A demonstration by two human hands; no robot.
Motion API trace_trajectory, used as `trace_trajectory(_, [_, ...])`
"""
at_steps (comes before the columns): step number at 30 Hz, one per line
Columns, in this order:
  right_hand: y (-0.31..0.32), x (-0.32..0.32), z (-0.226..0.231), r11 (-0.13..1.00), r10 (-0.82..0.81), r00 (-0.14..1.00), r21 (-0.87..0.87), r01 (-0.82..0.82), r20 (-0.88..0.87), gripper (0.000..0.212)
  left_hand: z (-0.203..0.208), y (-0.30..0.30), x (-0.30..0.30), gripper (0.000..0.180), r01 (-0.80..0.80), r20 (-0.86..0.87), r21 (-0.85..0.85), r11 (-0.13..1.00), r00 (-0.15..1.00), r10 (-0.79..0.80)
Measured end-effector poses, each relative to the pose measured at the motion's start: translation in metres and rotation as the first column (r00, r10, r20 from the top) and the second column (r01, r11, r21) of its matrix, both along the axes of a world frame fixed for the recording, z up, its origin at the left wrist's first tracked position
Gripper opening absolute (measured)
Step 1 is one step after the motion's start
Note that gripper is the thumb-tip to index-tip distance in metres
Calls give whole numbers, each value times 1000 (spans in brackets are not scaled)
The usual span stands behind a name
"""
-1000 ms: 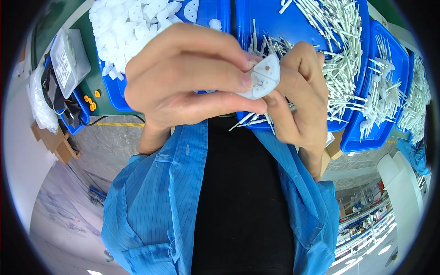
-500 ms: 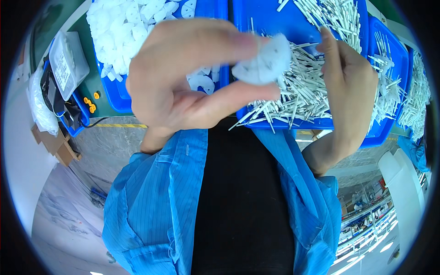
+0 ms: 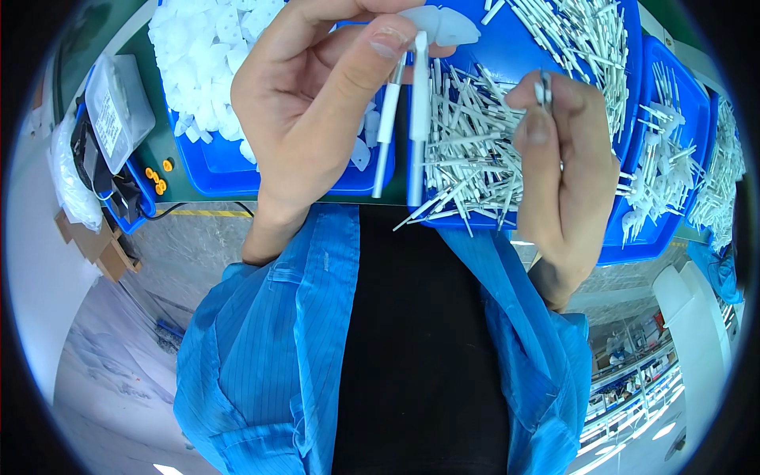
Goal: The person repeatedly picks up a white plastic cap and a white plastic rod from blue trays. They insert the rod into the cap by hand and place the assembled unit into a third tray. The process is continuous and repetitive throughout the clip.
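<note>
Between the thumb and fingers of my left hand [image 3: 305, 119] is a translucent white plastic disc [image 3: 445, 26], seen nearly edge-on. Two white rods [image 3: 418, 103] with metallic sections hang down from it. My right hand [image 3: 570, 158], to the right and apart from the disc, pinches a thin rod [image 3: 543, 89] with a white and dark metallic end showing; the rest of it is hidden by the fingers. Below and between the hands lies a loose heap of similar white rods [image 3: 475, 150] in a blue tray [image 3: 467, 47].
A blue tray [image 3: 214, 184] at left holds piled white discs [image 3: 202, 71]. On the right, another blue tray [image 3: 633, 252] carries discs with rods in them [image 3: 661, 158], with more rods [image 3: 716, 166] beyond. Small orange parts [image 3: 161, 187] and a clear plastic box [image 3: 119, 111] sit far left.
The disc in my left hand has tipped from face-on to nearly edge-on and moved up, so its hanging rods show. My right hand has shifted left and now pinches a rod.
</note>
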State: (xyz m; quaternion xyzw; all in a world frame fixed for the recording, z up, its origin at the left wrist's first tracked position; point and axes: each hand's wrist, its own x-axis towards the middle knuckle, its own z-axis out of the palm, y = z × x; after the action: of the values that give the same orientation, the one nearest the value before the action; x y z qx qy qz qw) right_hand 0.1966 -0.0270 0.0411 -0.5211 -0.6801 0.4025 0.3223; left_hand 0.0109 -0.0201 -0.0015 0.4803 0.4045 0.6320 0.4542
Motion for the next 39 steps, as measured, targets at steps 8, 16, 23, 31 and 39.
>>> trace_trajectory(8, [-11,-24,-3,995,-17,997,101,8,82,12,4,-1,2,27,2,-12,12,1000,1000,-2])
trace_trajectory(16, [-17,-28,-2,987,-84,989,150,66,118,9,1,-6,1,28,-86,-37,41,995,995,87])
trace_trajectory(23, [-16,-28,3,989,-38,998,141,44,-48,9,-9,-5,-6,26,-131,-129,84,988,981,142])
trace_trajectory(31, [-17,-22,10,998,-41,998,-38,40,-45,14,8,-5,0,21,33,-115,64,997,993,-25])
trace_trajectory(39, [-7,-17,11,997,82,996,14,-82,-36,14,16,-2,-14,31,222,-52,90,971,974,-219])
